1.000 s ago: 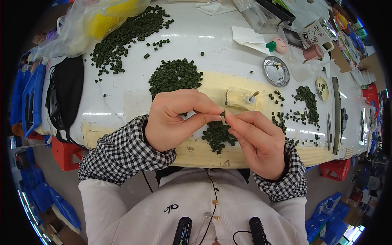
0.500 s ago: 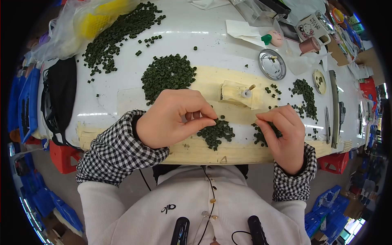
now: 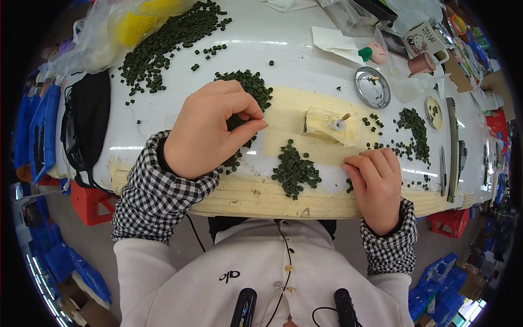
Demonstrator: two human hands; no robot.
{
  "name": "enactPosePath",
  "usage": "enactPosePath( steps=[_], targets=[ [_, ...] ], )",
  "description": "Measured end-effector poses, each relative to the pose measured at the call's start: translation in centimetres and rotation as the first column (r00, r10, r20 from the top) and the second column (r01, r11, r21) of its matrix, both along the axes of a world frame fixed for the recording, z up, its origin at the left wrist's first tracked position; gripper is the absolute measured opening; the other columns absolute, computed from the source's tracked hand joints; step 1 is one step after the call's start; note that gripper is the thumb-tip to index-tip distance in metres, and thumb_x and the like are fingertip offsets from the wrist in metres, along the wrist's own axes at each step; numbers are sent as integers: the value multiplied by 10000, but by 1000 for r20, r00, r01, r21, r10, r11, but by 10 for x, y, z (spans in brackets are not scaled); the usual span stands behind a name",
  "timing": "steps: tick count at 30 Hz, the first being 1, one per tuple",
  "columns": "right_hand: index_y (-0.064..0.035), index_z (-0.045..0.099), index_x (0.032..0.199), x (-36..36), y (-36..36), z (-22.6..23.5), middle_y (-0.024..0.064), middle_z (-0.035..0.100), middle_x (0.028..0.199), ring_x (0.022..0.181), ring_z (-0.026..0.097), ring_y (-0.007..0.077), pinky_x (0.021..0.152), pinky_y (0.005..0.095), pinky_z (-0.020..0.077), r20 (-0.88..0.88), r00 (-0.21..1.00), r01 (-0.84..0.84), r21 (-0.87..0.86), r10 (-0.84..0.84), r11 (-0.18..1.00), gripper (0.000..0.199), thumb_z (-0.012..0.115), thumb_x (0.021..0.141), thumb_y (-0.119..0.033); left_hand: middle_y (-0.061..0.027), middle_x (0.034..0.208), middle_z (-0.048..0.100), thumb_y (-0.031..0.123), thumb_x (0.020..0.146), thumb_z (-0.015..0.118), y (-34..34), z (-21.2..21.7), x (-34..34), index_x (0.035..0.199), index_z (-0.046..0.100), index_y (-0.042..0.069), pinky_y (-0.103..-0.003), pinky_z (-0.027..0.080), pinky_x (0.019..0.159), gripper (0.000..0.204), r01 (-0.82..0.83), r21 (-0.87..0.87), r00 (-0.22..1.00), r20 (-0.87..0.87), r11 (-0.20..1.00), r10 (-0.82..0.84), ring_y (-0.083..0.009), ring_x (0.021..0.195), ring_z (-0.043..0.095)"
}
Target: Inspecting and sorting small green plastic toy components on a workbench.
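Observation:
My left hand [image 3: 210, 131] hovers over a heap of small dark green pellets [image 3: 253, 87], thumb and forefinger pinched together; whatever is between them is hidden. My right hand [image 3: 376, 185] rests on the white table [image 3: 294, 60] near its front edge. Its fingers are curled, with the tips down beside a few loose pellets. Between the hands lies a smaller pellet pile [image 3: 295, 170] on a pale yellow taped patch. Just behind that pile stands a yellowish block with a short pin [image 3: 327, 124].
More pellets spread at the far left [image 3: 163, 46] and at the right [image 3: 414, 124]. A round metal lid [image 3: 372, 87], a mug [image 3: 427, 37], a plastic bag with something yellow [image 3: 131, 24], a black pouch [image 3: 87, 125] and a long metal bar [image 3: 452, 147] ring the work area.
The hands, pinched together over the middle pile a second ago, have parted. My left hand moved up to the larger heap; my right hand dropped to the table at the right.

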State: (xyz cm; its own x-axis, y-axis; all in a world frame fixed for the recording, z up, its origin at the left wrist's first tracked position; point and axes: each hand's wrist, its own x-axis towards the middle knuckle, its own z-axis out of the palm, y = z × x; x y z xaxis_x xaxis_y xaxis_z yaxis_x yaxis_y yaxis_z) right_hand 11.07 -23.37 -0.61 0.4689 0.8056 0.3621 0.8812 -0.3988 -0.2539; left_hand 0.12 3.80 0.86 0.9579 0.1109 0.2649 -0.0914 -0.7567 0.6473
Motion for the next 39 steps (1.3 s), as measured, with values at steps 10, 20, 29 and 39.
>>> enactPosePath(
  steps=[10,20,29,39],
  targets=[
    [-28,646,837,-6,-2,-7,67,566,793,763,538,247,674,362,442,80,997,-10,32,8,999,211,745,651,-35,-40,744,526,40,699,744,-10,0,-9,731,636,42,-329,438,654,112,68,255,991,-126,965,-36,-224,751,484],
    [28,578,873,-6,1,11,142,636,833,727,631,258,629,295,505,-288,953,-9,284,94,959,153,660,770,108,-69,845,667,72,853,681,-21,5,-4,887,630,-4,-232,502,682,98,43,-624,980,-127,780,-156,-111,760,617],
    [-2,664,909,-4,42,45,113,658,808,684,650,189,626,258,514,-494,787,-150,426,369,892,157,720,770,46,-71,866,687,136,940,602,-26,-4,-4,1033,640,-1,-223,509,660,170,-31,-957,933,-130,287,-334,-89,750,626],
    [51,642,1102,-9,48,30,124,673,1044,957,654,149,846,245,524,-897,39,183,440,441,879,222,612,881,42,-104,934,680,10,904,603,-30,-5,-6,1073,613,-3,-272,543,751,170,-1,-978,963,-57,208,-263,-143,821,655]
  ],
)
